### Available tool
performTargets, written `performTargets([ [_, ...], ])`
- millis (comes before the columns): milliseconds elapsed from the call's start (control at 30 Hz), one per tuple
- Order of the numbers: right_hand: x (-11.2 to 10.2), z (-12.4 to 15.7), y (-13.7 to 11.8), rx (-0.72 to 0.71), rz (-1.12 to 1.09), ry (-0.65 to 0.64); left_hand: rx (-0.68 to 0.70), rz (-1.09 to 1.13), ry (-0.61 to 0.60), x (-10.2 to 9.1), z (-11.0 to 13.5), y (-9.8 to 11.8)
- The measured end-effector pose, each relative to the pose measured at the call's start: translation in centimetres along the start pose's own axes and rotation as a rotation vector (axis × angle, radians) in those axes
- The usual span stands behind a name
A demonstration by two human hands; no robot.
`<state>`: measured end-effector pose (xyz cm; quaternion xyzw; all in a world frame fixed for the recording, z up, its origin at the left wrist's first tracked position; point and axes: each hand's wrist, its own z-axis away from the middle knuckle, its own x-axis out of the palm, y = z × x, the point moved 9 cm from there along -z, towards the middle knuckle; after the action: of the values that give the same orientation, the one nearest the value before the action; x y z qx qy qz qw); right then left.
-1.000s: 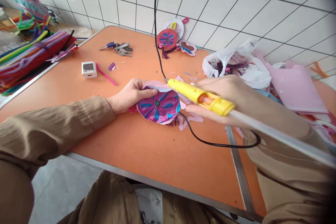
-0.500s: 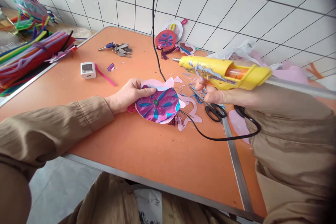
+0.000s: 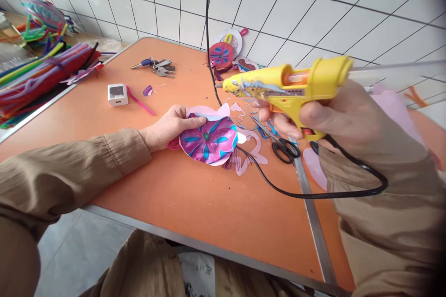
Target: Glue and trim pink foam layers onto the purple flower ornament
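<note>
Glue gun gripped in right hand, raised right of purple flower disc; left hand pinches disc's far-left edge.

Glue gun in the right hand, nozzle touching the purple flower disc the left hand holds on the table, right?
No: head view shows the glue gun in the right hand aloft, nozzle clear of the purple flower disc the left hand holds on the table.
</note>
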<state>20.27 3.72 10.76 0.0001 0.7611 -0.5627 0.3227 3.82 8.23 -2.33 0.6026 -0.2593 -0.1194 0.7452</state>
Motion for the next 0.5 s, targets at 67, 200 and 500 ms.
performTargets([
  [67, 0.4, -0.1, 0.4, 0.011, 0.038, 0.027, -0.020, -0.008, -0.007, 0.0, 0.0, -0.2],
  [200, 1.2, -0.2, 1.5, 0.052, 0.071, 0.015, -0.035, 0.000, 0.012, -0.2, -0.1, -0.3],
  [500, 1.9, -0.2, 2.3, 0.080, 0.274, -0.080, -0.064, 0.003, -0.005, 0.1, 0.1, -0.1],
])
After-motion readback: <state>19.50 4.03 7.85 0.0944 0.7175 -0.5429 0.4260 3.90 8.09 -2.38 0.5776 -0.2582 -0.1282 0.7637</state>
